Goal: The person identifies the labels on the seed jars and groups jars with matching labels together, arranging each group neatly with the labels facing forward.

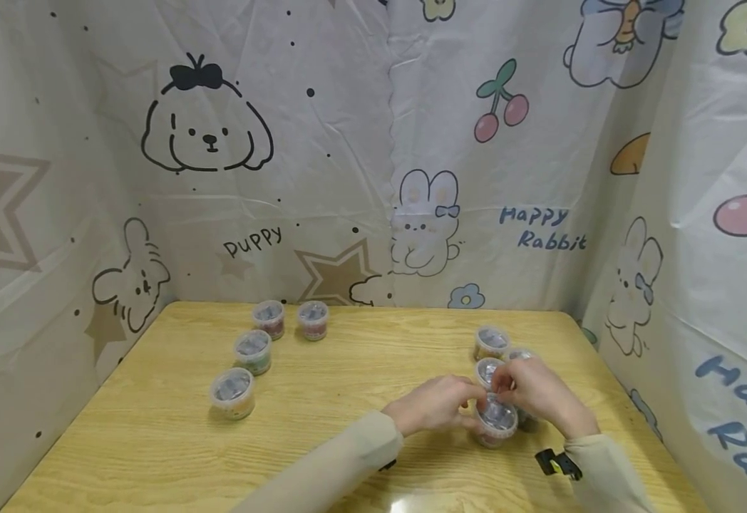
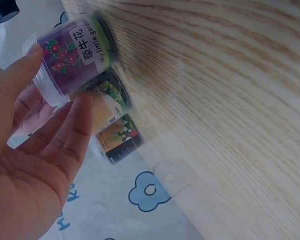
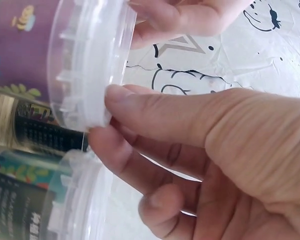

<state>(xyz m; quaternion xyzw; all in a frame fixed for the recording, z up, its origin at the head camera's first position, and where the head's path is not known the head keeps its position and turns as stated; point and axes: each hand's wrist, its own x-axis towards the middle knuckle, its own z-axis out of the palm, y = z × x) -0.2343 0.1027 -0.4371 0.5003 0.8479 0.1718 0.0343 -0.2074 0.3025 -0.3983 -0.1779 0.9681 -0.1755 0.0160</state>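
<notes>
Near the front right of the table, my left hand [image 1: 434,406] grips a small clear plastic cup with a purple label [image 2: 72,57]. In the left wrist view its thumb lies on the lid's rim, and the fingers are on the other side. The right hand [image 1: 540,395] pinches the edge of that cup's translucent lid [image 3: 92,65] between thumb and index finger. The lid is still on the cup. Just behind stand a cup with an orange and green label [image 2: 107,102] and another with an orange and black label [image 2: 121,140]. A teal-and-black-labelled cup [image 3: 25,200] sits beside the purple one.
At the table's left stand several similar lidded cups: one in front [image 1: 232,393], a greenish one [image 1: 254,352], and two reddish ones, left [image 1: 269,319] and right [image 1: 313,320]. Another cup [image 1: 492,343] is at the back right. Printed cloth [image 1: 348,142] encloses the wooden table [image 1: 174,456].
</notes>
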